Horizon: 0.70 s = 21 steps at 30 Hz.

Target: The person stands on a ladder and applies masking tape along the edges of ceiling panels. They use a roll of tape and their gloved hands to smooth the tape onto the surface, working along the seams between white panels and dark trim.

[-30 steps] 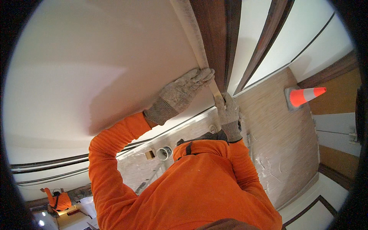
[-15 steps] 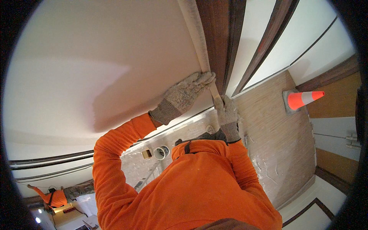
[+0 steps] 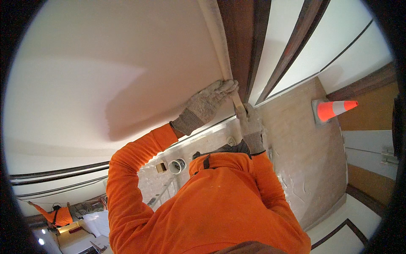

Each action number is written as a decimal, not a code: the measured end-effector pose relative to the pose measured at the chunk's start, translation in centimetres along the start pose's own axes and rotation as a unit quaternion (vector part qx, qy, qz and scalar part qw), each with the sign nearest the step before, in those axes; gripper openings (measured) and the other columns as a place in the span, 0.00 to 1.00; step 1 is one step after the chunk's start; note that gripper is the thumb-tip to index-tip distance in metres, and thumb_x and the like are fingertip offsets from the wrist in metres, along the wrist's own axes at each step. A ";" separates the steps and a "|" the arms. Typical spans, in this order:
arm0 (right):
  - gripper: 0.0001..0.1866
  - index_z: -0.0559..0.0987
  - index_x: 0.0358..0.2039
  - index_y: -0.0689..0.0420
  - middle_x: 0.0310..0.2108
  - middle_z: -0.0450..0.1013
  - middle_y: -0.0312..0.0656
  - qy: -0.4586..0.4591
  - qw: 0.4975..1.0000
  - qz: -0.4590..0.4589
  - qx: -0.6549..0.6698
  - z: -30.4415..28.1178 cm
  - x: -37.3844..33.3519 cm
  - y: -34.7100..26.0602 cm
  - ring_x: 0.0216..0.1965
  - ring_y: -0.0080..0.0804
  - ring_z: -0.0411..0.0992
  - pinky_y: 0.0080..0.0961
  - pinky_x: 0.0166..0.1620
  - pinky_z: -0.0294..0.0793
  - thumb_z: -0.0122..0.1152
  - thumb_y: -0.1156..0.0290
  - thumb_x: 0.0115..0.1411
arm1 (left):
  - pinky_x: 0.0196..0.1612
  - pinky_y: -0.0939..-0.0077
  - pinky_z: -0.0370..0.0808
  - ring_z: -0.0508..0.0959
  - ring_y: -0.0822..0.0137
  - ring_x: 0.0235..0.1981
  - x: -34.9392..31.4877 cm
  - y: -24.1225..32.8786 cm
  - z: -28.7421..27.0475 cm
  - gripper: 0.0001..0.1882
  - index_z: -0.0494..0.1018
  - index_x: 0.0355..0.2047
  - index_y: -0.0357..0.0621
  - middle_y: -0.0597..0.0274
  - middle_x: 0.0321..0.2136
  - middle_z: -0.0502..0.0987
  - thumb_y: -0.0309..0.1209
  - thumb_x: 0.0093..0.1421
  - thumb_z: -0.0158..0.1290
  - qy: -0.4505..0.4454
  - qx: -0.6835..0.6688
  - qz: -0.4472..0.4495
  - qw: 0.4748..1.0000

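Note:
A narrow pale strip, like masking tape, (image 3: pixel 238 101) runs along the wall's edge beside the dark wood trim (image 3: pixel 241 38). My left hand (image 3: pixel 204 104), in a grey knit glove, reaches across the white wall (image 3: pixel 84 97). Its fingers are stretched out and lie against the strip. Just below it, my gloved right hand (image 3: pixel 251 125) is closed around the strip's lower part. The strip shows between the two hands, then disappears into the right one. The right fingertips are partly hidden.
An orange cone (image 3: pixel 336 110) stands on the covered floor to the right. A white bucket (image 3: pixel 176 166) and a small brown box (image 3: pixel 160 167) are on the floor at left, near a metal ladder-like frame (image 3: pixel 165 194). Another person (image 3: pixel 59 215) in orange works at far left.
My left forearm and elbow have shifted slightly right, while the left fingers stay at the same spot on the strip. The right hand has barely moved.

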State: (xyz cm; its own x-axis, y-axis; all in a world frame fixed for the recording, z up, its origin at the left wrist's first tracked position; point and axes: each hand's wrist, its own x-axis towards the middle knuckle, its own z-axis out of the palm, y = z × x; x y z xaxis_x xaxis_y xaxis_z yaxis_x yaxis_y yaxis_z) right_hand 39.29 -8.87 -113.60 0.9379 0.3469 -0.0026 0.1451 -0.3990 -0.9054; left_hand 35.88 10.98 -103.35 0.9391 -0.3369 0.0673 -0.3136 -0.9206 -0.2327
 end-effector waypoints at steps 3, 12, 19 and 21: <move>0.19 0.79 0.42 0.57 0.32 0.77 0.52 0.009 1.000 0.001 -0.030 1.0 0.0 0.3 0.37 0.57 0.75 0.50 0.42 0.72 0.56 0.52 0.69 | 0.76 0.69 0.54 0.60 0.68 0.72 -0.8 -0.3 2.5 0.35 0.55 0.74 0.50 0.63 0.75 0.55 0.32 0.65 0.42 -0.006 0.075 -0.011 0.997; 0.23 0.79 0.47 0.57 0.38 0.78 0.55 -0.048 0.998 0.032 -0.037 0.9 0.6 0.1 0.43 0.58 0.75 0.50 0.46 0.71 0.51 0.49 0.72 | 0.76 0.70 0.54 0.59 0.68 0.72 -0.8 -0.1 4.2 0.35 0.55 0.74 0.50 0.63 0.74 0.56 0.33 0.65 0.40 0.008 -0.043 -0.031 0.999; 0.23 0.78 0.47 0.58 0.40 0.79 0.54 -0.070 0.996 0.041 -0.045 2.0 1.9 1.6 0.43 0.56 0.77 0.48 0.45 0.74 0.49 0.49 0.73 | 0.75 0.70 0.56 0.60 0.67 0.72 -0.7 0.2 4.8 0.34 0.56 0.73 0.51 0.65 0.74 0.56 0.33 0.66 0.40 0.017 -0.073 -0.038 0.996; 0.23 0.78 0.47 0.58 0.41 0.79 0.53 -0.092 0.994 0.033 -0.047 2.1 2.0 1.7 0.41 0.56 0.78 0.48 0.44 0.74 0.49 0.50 0.73 | 0.75 0.70 0.56 0.60 0.67 0.72 -1.1 0.2 6.1 0.33 0.57 0.73 0.52 0.65 0.74 0.57 0.33 0.67 0.40 0.016 -0.090 -0.045 0.995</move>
State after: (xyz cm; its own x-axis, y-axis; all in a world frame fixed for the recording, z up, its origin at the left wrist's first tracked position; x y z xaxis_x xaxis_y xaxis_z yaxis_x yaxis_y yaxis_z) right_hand 40.78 -7.10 -116.05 0.8738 0.4638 -0.1463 0.1226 -0.5013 -0.8565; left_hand 35.68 12.36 -109.34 0.9605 -0.2554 0.1109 -0.2517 -0.9667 -0.0461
